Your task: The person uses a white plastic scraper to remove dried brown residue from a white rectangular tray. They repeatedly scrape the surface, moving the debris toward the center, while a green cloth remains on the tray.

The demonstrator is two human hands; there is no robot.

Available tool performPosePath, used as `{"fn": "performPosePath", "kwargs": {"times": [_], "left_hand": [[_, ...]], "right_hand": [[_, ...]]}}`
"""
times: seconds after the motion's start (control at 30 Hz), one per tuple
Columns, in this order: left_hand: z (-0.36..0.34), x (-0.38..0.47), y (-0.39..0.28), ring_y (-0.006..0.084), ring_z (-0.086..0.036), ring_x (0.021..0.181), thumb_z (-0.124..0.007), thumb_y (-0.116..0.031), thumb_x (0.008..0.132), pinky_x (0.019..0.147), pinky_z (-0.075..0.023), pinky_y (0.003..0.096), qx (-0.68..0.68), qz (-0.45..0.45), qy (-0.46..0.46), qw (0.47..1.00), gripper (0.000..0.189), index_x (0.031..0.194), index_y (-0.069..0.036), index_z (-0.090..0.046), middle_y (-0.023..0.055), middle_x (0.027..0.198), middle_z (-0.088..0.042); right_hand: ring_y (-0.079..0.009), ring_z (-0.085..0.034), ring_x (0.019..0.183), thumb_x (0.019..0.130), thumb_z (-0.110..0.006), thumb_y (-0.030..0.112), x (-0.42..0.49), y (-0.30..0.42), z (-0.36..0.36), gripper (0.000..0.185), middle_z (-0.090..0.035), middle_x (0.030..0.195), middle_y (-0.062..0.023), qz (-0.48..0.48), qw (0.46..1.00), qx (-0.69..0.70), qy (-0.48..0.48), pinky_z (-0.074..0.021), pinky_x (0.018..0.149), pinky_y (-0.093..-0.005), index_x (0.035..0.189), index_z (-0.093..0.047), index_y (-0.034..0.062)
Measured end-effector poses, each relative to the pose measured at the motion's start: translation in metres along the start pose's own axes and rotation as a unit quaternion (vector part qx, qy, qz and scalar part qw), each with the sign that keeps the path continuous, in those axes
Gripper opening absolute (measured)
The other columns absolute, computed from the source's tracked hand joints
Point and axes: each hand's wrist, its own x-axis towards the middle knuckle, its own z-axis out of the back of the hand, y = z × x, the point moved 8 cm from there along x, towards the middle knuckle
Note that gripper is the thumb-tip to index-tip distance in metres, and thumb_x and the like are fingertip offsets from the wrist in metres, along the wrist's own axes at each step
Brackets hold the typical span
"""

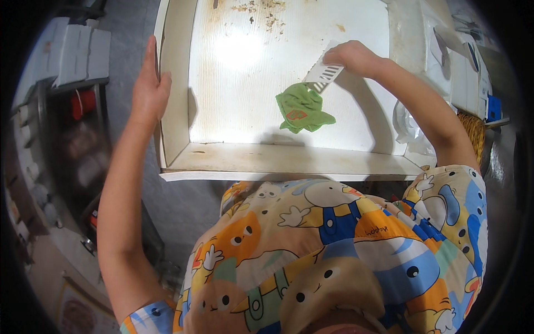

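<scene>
A shallow white wooden box (258,160), stained brown inside, lies before me. My left hand (150,89) grips its left side wall (177,71), the fingers stretched along the outer face and the thumb at the rim. Over the box floor, my right hand (354,58) holds a flat white slotted plastic piece (323,75) that slants down to the left. Its lower end meets a crumpled green cloth (302,106) with a red patch, lying on the floor of the box. My right fingertips are partly hidden behind the hand.
Brown flecks and stains (263,16) mark the far part of the box floor. Clear plastic wrapping (409,121) hangs by the right wall. White boxes (75,54) sit on a dark metal rack (100,108) at the left. A straw-coloured broom-like bundle (473,133) stands at the right.
</scene>
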Motion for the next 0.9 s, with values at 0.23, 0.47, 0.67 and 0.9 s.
{"fn": "performPosePath", "kwargs": {"times": [0.23, 0.47, 0.67, 0.9], "left_hand": [[0.002, -0.001, -0.001, 0.0334, -0.038, 0.140, -0.051, -0.003, 0.089, 0.111, -0.0356, 0.0373, 0.015, 0.016, -0.001, 1.000, 0.079, 0.156, -0.025, -0.015, 0.0149, 0.157, -0.031], [0.001, 0.000, -0.003, 0.0336, -0.038, 0.140, -0.052, -0.005, 0.091, 0.111, -0.0359, 0.0372, 0.014, 0.008, -0.001, 1.000, 0.079, 0.157, -0.025, -0.014, 0.0152, 0.156, -0.032], [0.003, 0.001, -0.001, 0.0334, -0.040, 0.139, -0.052, -0.006, 0.091, 0.110, -0.0364, 0.0372, 0.015, 0.054, 0.022, 0.998, 0.079, 0.157, -0.025, -0.012, 0.0142, 0.157, -0.032], [-0.001, 0.004, -0.004, 0.0344, -0.043, 0.136, -0.051, -0.007, 0.092, 0.110, -0.0365, 0.0380, 0.026, 0.023, 0.009, 0.999, 0.078, 0.157, -0.025, -0.013, 0.0140, 0.156, -0.034]], "right_hand": [[-0.0317, -0.065, 0.081, 0.074, -0.058, 0.000, 0.021, 0.008, 0.008, 0.021, -0.067, 0.085, -0.0076, -0.021, 0.999, -0.012, 0.026, -0.0521, 0.069, -0.0431, 0.090, -0.065, 0.0127], [-0.0292, -0.066, 0.089, 0.075, -0.060, 0.002, 0.057, -0.007, 0.011, 0.035, -0.070, 0.099, -0.0062, -0.062, 0.995, -0.015, -0.074, -0.0530, 0.077, -0.0399, 0.104, -0.068, 0.0173], [-0.0319, -0.065, 0.104, 0.086, -0.057, 0.004, 0.100, -0.032, 0.052, 0.034, -0.069, 0.114, -0.0127, -0.218, 0.971, 0.030, -0.095, -0.0502, 0.092, -0.0390, 0.117, -0.068, 0.0086], [-0.0306, -0.059, 0.118, 0.078, -0.054, -0.007, -0.072, 0.042, -0.020, 0.056, -0.062, 0.130, -0.0095, -0.114, 0.993, -0.036, 0.002, -0.0465, 0.103, -0.0364, 0.127, -0.063, 0.0195]]}}
